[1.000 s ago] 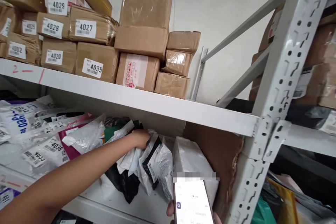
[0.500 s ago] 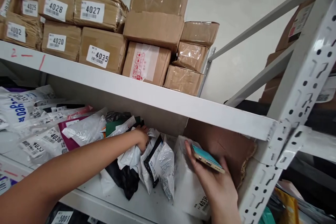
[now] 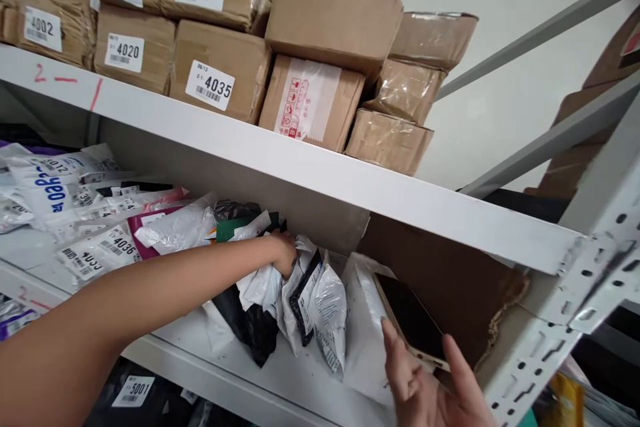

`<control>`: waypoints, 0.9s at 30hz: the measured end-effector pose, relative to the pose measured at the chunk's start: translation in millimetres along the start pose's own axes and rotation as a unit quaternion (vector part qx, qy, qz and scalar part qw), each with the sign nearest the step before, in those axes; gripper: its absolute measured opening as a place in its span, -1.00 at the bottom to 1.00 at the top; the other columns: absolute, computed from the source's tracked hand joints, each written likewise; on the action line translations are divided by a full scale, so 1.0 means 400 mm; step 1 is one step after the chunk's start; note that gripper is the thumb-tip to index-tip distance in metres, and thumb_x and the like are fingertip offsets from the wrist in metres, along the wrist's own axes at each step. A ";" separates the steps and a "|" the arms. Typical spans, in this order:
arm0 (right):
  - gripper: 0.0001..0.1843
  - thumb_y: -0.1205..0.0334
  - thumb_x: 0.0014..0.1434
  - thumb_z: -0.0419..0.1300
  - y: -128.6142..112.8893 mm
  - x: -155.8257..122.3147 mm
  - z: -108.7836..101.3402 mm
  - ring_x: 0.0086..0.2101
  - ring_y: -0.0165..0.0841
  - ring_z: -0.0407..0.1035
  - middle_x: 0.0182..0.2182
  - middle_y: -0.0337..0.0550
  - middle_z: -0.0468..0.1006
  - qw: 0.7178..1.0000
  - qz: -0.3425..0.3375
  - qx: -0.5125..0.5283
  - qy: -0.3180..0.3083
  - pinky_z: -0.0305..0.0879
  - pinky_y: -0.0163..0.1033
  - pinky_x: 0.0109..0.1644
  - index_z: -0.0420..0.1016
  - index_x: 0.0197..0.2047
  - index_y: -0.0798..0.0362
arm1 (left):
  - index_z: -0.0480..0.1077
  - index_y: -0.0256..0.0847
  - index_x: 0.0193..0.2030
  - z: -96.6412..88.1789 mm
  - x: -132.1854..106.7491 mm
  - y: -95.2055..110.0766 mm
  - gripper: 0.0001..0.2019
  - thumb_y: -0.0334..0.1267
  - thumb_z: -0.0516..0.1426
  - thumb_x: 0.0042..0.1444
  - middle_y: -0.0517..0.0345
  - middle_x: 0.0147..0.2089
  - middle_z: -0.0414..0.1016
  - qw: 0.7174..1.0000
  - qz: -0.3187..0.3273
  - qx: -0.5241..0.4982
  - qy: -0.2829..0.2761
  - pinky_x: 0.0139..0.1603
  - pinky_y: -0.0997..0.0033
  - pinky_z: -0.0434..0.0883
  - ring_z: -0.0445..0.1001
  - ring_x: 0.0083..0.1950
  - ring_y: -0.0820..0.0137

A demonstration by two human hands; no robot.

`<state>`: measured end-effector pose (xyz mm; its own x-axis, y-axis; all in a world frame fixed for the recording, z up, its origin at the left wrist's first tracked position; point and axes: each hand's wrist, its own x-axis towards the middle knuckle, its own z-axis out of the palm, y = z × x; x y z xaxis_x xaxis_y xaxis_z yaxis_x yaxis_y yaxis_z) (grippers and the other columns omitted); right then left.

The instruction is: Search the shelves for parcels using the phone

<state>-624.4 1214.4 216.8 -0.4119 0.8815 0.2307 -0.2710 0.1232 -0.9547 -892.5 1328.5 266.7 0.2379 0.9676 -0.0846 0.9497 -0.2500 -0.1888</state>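
Note:
My left hand [image 3: 285,255] reaches into the lower shelf and is closed among several upright plastic mailer bags [image 3: 300,293], gripping the top of a white one [image 3: 260,283]. My right hand [image 3: 430,387] is at the bottom right and holds a phone [image 3: 413,323] with a dark screen, pressed against a large white parcel [image 3: 365,320]. A brown cardboard sheet [image 3: 450,280] stands behind the phone at the shelf's right end.
The white upper shelf board [image 3: 320,173] carries stacked numbered cardboard boxes [image 3: 215,80]. More labelled mailer bags [image 3: 100,240] lie on the lower shelf at left. A perforated metal upright [image 3: 565,320] borders the right; another rack with boxes stands beyond.
The view has dropped and shifted left. My right hand with the phone sank lower against the white parcel, the phone's dark screen now showing. My left hand stayed buried in the mailers.

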 end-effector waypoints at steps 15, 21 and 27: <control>-0.61 0.56 0.00 0.23 0.196 0.233 0.217 0.23 0.19 0.14 0.18 0.18 0.33 0.755 -0.136 -0.642 0.022 0.22 0.17 0.24 0.49 -0.08 0.11 | 0.56 -0.16 -0.04 -0.014 -0.006 -0.016 -0.61 -0.22 0.28 -0.08 -0.20 0.28 0.29 0.998 0.031 0.025 -0.039 0.21 -0.17 0.20 0.17 0.29 -0.13; -0.76 0.53 0.11 0.02 0.214 0.235 0.205 -0.05 -0.09 0.45 0.04 0.16 0.39 0.768 -0.194 -0.601 0.106 0.43 -0.04 -0.03 0.37 -0.22 0.06 | 0.39 -0.31 0.20 -0.001 0.016 -0.020 -0.24 -0.19 0.36 -0.22 -0.35 0.30 0.24 0.999 0.022 0.019 -0.038 0.23 -0.19 0.20 0.15 0.30 -0.19; -0.81 0.45 0.15 -0.06 0.256 0.249 0.189 -0.25 -0.19 0.51 -0.17 0.09 0.47 0.727 -0.318 -0.575 0.202 0.41 -0.16 -0.27 0.28 -0.36 0.01 | 0.47 -0.21 0.11 0.021 0.050 0.005 -0.31 -0.10 0.36 -0.27 -0.24 0.30 0.28 0.999 -0.020 0.024 -0.030 0.29 -0.12 0.13 0.15 0.33 -0.12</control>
<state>-758.8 1280.4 156.3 -0.1696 0.5134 0.8412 0.7060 0.6589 -0.2598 -887.5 1347.2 256.6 0.1861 0.9734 -0.1334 0.9467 -0.2140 -0.2405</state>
